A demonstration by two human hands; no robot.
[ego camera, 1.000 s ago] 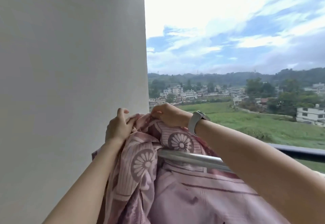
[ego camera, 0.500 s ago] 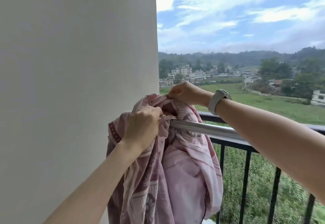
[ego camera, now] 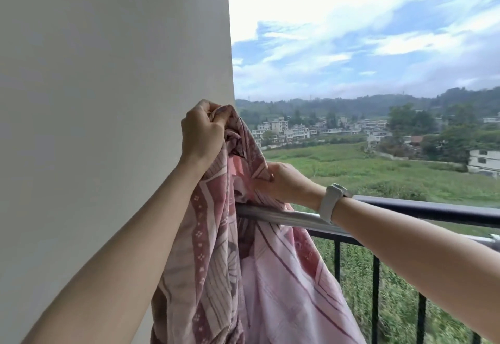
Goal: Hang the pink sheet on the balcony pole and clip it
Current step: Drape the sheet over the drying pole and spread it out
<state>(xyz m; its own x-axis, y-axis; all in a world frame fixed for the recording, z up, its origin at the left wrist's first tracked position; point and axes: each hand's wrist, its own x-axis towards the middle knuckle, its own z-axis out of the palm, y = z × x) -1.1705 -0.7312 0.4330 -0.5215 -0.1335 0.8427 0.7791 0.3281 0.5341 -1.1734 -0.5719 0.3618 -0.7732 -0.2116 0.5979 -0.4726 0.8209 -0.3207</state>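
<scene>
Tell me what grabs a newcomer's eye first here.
The pink sheet dominates, bunched over the silver pole beside the white wall. The left hand grips its top high up, and the right hand pinches a fold just above the pole. Behind the black railing lie green fields and a village.

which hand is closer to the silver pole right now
Right. The right hand pinches the pink sheet just above the silver pole. The left hand grips a bunched part of the sheet higher up, beside the wall.
</scene>
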